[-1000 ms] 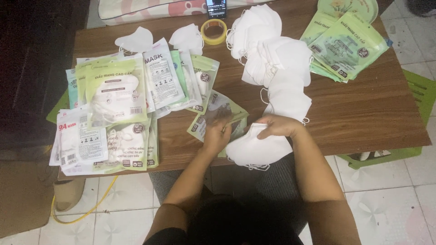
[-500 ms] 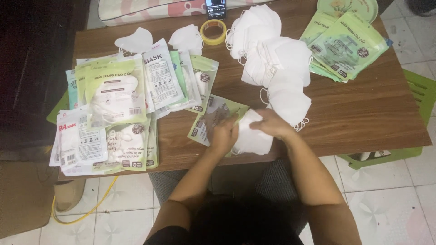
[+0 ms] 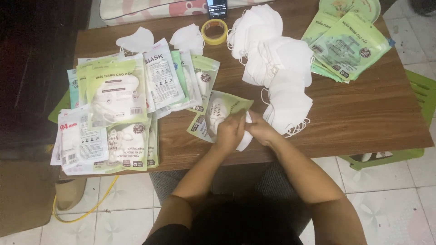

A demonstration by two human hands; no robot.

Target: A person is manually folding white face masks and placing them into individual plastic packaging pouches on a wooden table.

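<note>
My left hand (image 3: 230, 131) and my right hand (image 3: 260, 130) meet at the near edge of the brown wooden table (image 3: 363, 113). Both grip a folded white face mask (image 3: 245, 139), squeezed between them so only a small part shows. Just behind my hands lies a light green mask pouch (image 3: 217, 109) with a clear window. A loose heap of white masks (image 3: 277, 63) spreads to the right of it.
Several packed mask pouches (image 3: 116, 113) cover the table's left side. A stack of green pouches (image 3: 347, 45) lies at the far right. A yellow tape roll (image 3: 215, 31), a phone (image 3: 217, 7) and two loose masks (image 3: 136, 41) sit at the back. A green stool (image 3: 422, 95) stands right.
The white mask was spread wide under my hands a second ago. I have folded it smaller and drawn my hands together over it, slightly leftward.
</note>
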